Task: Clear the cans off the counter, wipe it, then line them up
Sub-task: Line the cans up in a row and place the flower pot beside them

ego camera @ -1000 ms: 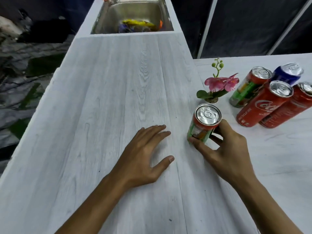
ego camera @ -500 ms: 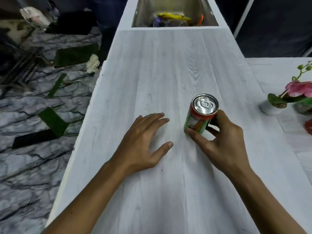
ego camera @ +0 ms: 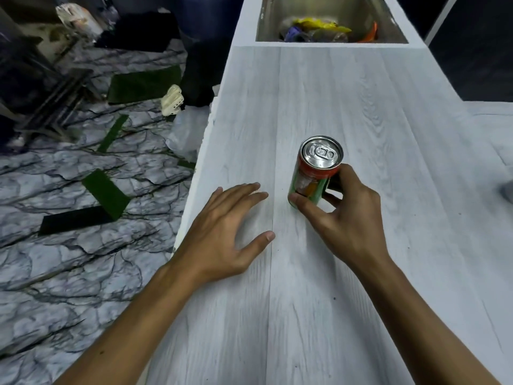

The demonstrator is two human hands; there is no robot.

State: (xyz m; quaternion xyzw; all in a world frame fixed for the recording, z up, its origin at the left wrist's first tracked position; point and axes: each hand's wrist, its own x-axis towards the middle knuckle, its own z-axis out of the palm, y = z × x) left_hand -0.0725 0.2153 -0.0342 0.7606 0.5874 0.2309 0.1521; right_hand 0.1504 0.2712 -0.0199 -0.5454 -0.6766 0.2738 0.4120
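Nearby: sink (ego camera: pixel 361 9) holds litter (ego camera: pixel 319 25) beyond can (ego camera: pixel 308 184); right hand (ego camera: pixel 352 218) fingers (ego camera: pixel 348 173) grip it; left hand (ego camera: pixel 222 232) flat, splayed.

The can (ego camera: pixel 313 173) stands upright on the counter (ego camera: pixel 361 107). The right hand (ego camera: pixel 347 218) holds it from the near right, and the left hand (ego camera: pixel 224 234) lies flat on the counter just left of it, near the left edge. A sink (ego camera: pixel 361 9) is set into the counter's far end with litter (ego camera: pixel 319 26) in it.
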